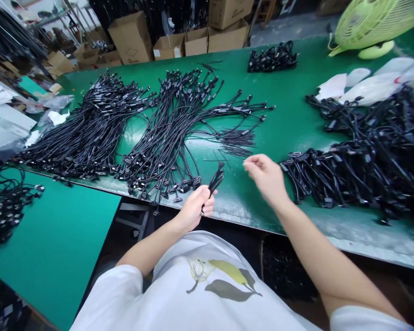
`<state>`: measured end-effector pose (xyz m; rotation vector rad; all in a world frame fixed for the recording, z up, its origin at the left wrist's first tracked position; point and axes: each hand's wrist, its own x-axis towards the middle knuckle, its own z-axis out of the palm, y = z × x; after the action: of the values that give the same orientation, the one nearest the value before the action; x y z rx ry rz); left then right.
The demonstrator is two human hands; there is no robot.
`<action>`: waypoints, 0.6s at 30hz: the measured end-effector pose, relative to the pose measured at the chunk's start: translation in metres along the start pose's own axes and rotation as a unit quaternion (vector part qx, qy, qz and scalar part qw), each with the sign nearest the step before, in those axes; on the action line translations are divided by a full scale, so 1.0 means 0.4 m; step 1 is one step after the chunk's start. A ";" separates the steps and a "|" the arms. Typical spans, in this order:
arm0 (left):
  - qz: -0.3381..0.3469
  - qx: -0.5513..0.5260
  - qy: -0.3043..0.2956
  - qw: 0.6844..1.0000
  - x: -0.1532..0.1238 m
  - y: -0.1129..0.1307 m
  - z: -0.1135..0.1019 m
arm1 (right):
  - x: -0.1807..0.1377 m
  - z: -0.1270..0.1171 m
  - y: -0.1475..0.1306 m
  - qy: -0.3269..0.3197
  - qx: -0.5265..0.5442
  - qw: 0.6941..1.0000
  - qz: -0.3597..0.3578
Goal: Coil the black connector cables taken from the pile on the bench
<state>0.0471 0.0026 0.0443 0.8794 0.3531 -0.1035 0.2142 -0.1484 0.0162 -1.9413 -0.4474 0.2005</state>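
Head view: the left hand point(196, 205) grips a folded cable point(216, 179) that could spring open if grip slackens; whether the right hand point(265, 178), near ties point(239, 139), holds anything is unclear.

A yellow-green fan point(376, 23) sits at the far right of the green table point(308, 69), with white plastic bags point(369, 90) near it. Beyond the table's far edge stand cardboard boxes point(131, 39) — one of them on top of others — and a wooden stool point(269, 11) on the grey floor point(283, 30). At the left — crumpled white paper point(58, 118), clear plastic point(61, 101) and a white box point(12, 120).
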 end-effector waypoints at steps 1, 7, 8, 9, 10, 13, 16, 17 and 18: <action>0.006 -0.003 -0.005 1.000 0.007 -0.001 0.004 | -0.032 0.024 -0.017 -0.032 0.050 0.998 0.020; 0.076 0.091 0.001 0.993 0.044 -0.009 -0.005 | -0.157 0.084 -0.080 -0.144 0.011 0.985 -0.089; 0.091 0.125 0.013 0.988 0.048 -0.011 -0.010 | -0.161 0.079 -0.086 -0.126 -0.052 0.980 -0.144; 0.108 0.161 0.027 0.981 0.050 -0.014 -0.016 | -0.161 0.072 -0.092 -0.106 -0.128 0.965 -0.202; 0.124 0.202 0.043 0.970 0.053 -0.016 -0.021 | -0.157 0.064 -0.097 -0.088 -0.208 0.938 -0.264; 0.183 0.352 0.095 0.913 0.058 -0.020 -0.035 | -0.132 0.048 -0.110 -0.060 -0.359 0.819 -0.443; 0.215 0.494 0.112 0.835 0.061 -0.011 -0.046 | -0.101 0.048 -0.123 -0.071 -0.372 0.722 -0.579; 0.211 0.518 0.105 0.823 0.061 -0.006 -0.049 | -0.094 0.051 -0.128 -0.073 -0.376 0.699 -0.604; 0.192 0.520 0.095 0.827 0.061 -0.001 -0.051 | -0.089 0.053 -0.134 -0.074 -0.387 0.678 -0.620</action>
<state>0.0645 0.0194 0.0236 2.0474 0.2825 0.1963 0.1627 -0.1261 0.0540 -1.9030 -2.1040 -0.8623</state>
